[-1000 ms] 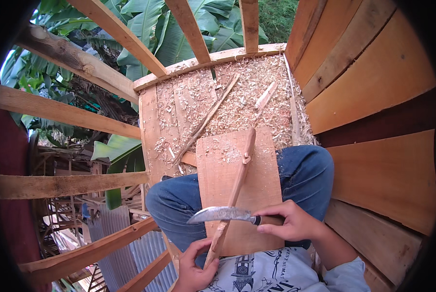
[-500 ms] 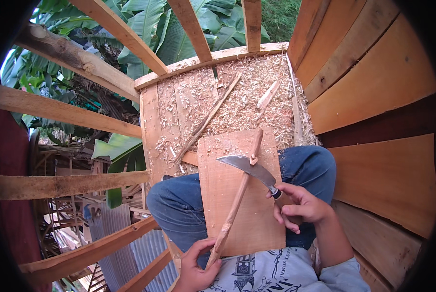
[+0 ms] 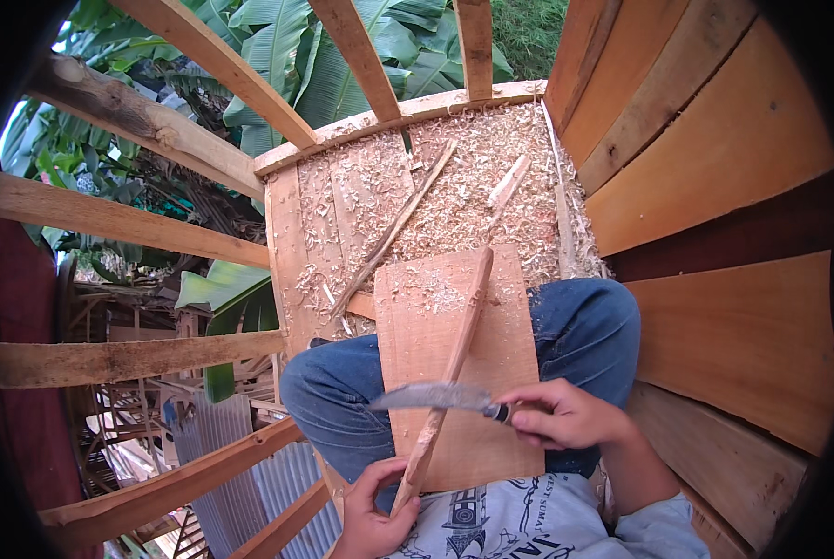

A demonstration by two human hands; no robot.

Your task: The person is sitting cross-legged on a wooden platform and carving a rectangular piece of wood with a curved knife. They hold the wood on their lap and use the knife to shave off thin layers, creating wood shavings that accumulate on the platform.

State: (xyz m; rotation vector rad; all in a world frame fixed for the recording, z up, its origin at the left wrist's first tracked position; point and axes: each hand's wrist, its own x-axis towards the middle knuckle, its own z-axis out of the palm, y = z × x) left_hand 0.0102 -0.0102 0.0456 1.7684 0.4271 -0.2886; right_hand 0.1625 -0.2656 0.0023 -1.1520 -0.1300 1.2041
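Across my lap lies a flat wooden board (image 3: 491, 419), and a long rough wooden stick (image 3: 468, 326) slants over it, its far end near the board's top edge. My left hand (image 3: 379, 508) is closed round the stick's near end, close to my shirt. In my right hand (image 3: 566, 415) is a curved knife (image 3: 435, 396), gripped by its dark handle. The blade points left and crosses over the stick at about its middle; whether it touches the wood I cannot tell. A few small shavings lie on the far part of the board.
Wood shavings (image 3: 463, 205) cover the plank floor ahead of my knees. A long thin strip of wood (image 3: 398, 228) and a short pale piece (image 3: 508, 182) lie among them. Wooden rails (image 3: 128, 359) run along the left, and a plank wall (image 3: 724, 335) rises on the right.
The knife has come down the stick toward me, its blade now lying more level. A curled shaving at the blade is gone from the stick. My left hand has stayed put.
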